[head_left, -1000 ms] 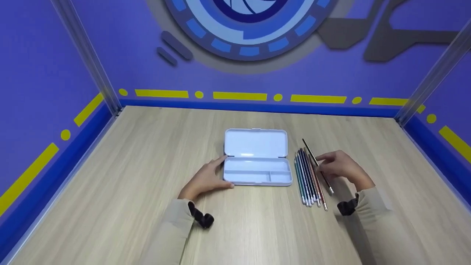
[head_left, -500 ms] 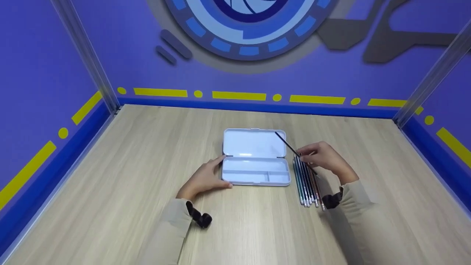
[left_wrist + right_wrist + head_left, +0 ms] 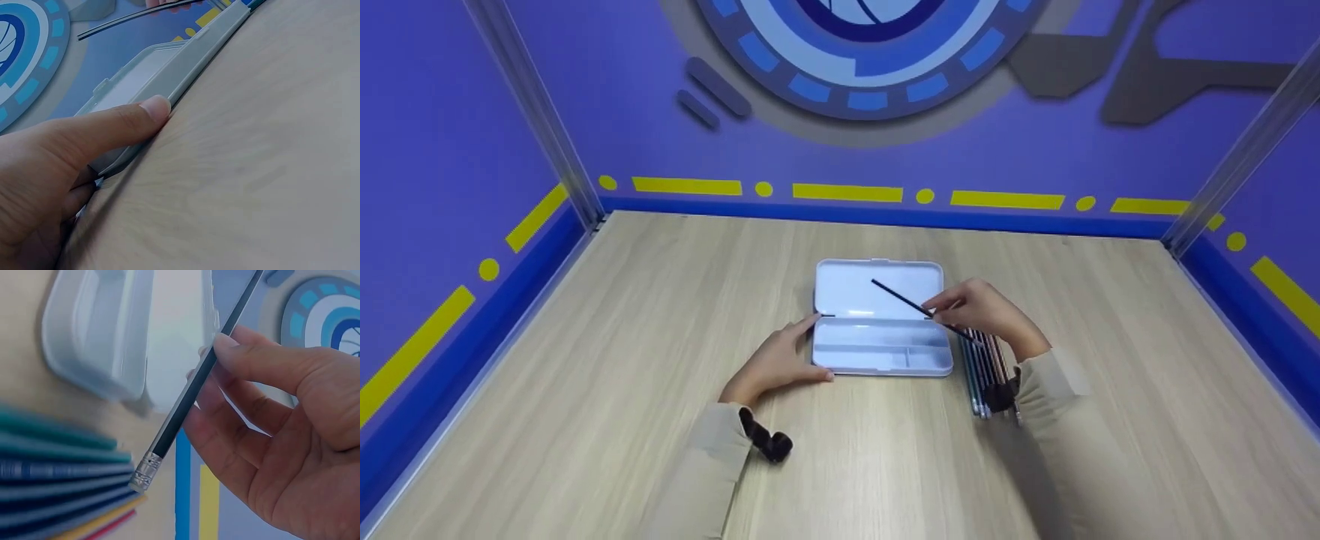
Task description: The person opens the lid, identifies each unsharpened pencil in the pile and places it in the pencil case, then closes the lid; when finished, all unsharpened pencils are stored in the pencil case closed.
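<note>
A white pencil case (image 3: pixel 882 348) lies on the table with its lid (image 3: pixel 847 289) folded back, its tray divided into compartments. My left hand (image 3: pixel 777 365) holds the case's left end, thumb along the front edge and fingers at the back corner. Between thumb and fingers, my right hand (image 3: pixel 982 309) pinches a dark pencil (image 3: pixel 191 391), slanted above the right side of the case. A silver ferrule and eraser show at its near end in the right wrist view. Beside the case lies a row of several pencils (image 3: pixel 971 382), partly hidden under my right wrist.
The wooden table (image 3: pixel 660 300) is enclosed by blue-purple panels (image 3: pixel 840 165) at the back and sides. Metal posts (image 3: pixel 544 112) stand at the back corners. Dark wrist mounts (image 3: pixel 769 439) sit on both sleeves.
My right hand has lifted the dark pencil from beside the row and carried it left, over the case's right side. The left hand has stayed on the case.
</note>
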Action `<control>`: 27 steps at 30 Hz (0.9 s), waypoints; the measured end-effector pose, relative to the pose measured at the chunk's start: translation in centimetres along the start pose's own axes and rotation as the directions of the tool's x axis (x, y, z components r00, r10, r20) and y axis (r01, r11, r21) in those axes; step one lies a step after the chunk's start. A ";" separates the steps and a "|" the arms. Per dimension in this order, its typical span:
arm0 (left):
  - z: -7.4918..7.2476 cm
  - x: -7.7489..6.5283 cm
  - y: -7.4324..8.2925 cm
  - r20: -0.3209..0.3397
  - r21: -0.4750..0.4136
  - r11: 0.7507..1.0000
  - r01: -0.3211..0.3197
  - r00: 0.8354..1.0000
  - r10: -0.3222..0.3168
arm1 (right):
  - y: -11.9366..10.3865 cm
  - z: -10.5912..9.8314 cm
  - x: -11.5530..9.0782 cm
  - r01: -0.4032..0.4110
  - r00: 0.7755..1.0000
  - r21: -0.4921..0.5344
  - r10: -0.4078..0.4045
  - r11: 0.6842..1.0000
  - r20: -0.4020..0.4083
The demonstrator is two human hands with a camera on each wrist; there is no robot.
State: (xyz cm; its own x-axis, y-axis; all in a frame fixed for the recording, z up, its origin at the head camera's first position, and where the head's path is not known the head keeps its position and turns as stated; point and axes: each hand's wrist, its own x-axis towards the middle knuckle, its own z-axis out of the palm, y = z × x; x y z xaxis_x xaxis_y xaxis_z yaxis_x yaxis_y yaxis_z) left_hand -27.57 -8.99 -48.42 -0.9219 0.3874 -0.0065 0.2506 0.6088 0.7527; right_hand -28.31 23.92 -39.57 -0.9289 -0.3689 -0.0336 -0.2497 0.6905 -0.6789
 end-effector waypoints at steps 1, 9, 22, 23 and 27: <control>0.0 0.0 0.0 0.000 -0.002 1.000 -0.002 1.000 0.002 | -0.2 0.2 0.2 0.002 1.000 0.003 -0.002 1.000 0.009; 0.1 0.1 -0.3 0.004 -0.007 1.000 -0.014 1.000 0.014 | -1.7 1.8 1.5 0.063 0.997 -0.033 -0.061 0.998 0.047; 0.1 -0.1 -0.2 0.005 -0.025 1.000 0.001 1.000 -0.001 | -2.8 3.9 2.4 0.002 0.996 -0.073 0.004 0.997 0.084; 0.1 -0.1 -0.2 0.006 -0.026 1.000 0.002 1.000 -0.002 | -2.8 4.1 2.4 0.000 0.997 -0.075 0.006 0.997 0.082; 0.1 0.0 -0.2 0.007 -0.021 1.000 -0.006 1.000 0.006 | -2.7 4.5 2.6 0.006 0.998 -0.071 -0.001 0.997 0.070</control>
State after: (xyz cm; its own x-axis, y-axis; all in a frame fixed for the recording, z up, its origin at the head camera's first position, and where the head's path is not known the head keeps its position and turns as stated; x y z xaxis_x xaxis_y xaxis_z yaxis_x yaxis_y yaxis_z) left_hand -27.66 -9.09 -48.64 -0.9183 0.3958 -0.0061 0.2501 0.5920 0.7661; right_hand -28.79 18.30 -41.06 -0.9072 -0.4123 -0.0836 -0.2744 0.7306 -0.6253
